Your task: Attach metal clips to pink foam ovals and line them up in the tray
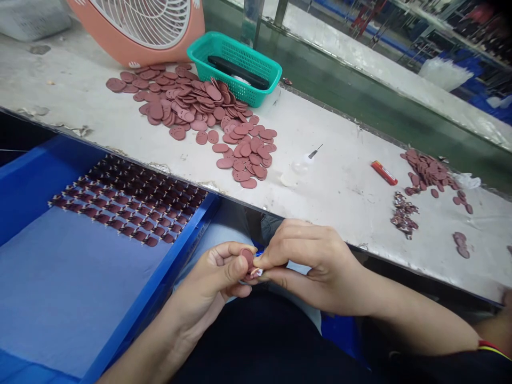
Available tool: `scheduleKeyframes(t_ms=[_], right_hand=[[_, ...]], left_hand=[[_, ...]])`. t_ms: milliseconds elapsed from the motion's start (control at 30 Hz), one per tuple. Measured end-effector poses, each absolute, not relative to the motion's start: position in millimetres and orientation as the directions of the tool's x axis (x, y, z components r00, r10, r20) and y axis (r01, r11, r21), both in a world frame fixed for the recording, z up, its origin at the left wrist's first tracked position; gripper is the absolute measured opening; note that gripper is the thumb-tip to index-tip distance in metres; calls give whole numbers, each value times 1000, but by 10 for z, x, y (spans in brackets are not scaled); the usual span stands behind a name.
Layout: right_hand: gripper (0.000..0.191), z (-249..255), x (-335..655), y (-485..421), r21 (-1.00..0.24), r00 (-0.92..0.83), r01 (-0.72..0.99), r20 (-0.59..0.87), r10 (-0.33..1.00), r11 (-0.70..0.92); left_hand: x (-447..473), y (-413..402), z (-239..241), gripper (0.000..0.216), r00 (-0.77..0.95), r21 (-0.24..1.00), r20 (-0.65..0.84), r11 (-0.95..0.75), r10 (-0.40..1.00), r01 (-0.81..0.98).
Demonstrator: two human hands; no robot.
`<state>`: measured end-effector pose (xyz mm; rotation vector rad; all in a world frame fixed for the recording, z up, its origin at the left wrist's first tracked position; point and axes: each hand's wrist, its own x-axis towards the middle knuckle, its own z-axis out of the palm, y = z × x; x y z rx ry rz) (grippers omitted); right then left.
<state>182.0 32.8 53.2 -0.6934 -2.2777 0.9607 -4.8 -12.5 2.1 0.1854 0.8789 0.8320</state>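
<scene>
A blue bin (28, 197) stands at left. At centre, the right hand (312, 261) meets the left hand (218, 272): left fingers clamped on a reddish-brown disc (247, 256), right fingertips pinching a smaller, partly hidden white-and-red part (256, 273).

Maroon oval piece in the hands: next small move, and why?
Probably press the small white-and-pink part gently against the maroon oval piece: the left hand grips the piece, and the right hand pinches at that part, close beside it.
</scene>
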Motion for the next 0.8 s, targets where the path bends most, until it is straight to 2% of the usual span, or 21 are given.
scheduleKeyframes(t_ms=[67,200,233,367,467,600,800], right_hand=[[12,564,1834,346,-761,-725,250,262,637,598],[49,618,1870,373,-767,-729,291,209,651,572],[52,621,1875,381,-772,-718,290,216,662,566],[24,587,1863,413,-777,-713,265,241,659,571],[12,544,1827,425,-771,-715,248,264,648,587],[6,493,1785,425,-797,-687,221,283,670,563],[10,470,1789,466,-833,-701,206,241,671,514]], left_hand=[[-55,-106,5,34,373,455,-600,686,707,-568],[-79,-74,-26,33,410,420,-574,685,709,-595],[-86,-71,-29,32,412,416,-574,685,708,-598],[-107,-63,-17,34,416,431,-575,693,705,-578],[-104,-55,-1,33,411,426,-584,696,700,-578],[-96,-61,-4,35,399,403,-607,699,687,-591],[-129,-75,-52,33,406,414,-591,694,697,-589]])
